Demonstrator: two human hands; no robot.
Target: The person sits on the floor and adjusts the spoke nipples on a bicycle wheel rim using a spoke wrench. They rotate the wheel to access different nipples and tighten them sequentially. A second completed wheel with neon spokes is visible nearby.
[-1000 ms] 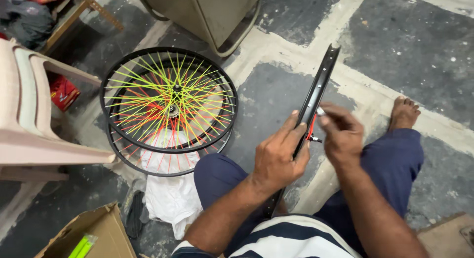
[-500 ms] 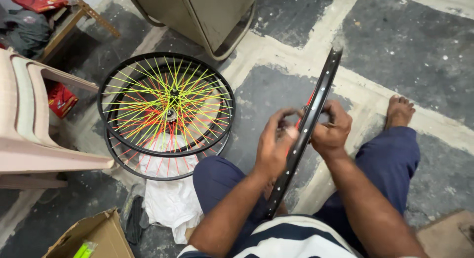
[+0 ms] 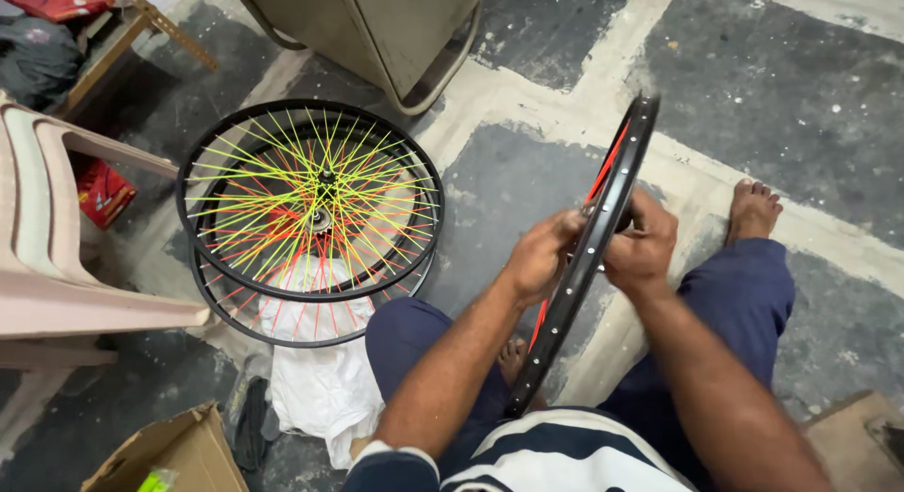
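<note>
The left hand [image 3: 539, 257] and right hand [image 3: 642, 249] both grip a black wheel rim [image 3: 617, 186] held edge-on, near stacked spoked wheels [image 3: 311, 209].

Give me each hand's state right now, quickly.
Left hand: closed on the black metal bicycle rim with red spokes, gripping its left side.
Right hand: closed on the same rim, from the right.

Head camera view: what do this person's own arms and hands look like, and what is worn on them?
Both forearms are bare down to the left hand and the right hand; no gloves, rings, watch or bands show. At the bottom edge a striped top in dark blue and white appears, with a dark sleeve cuff edged in white by the left arm. Dark blue trousers cover the legs.
</note>
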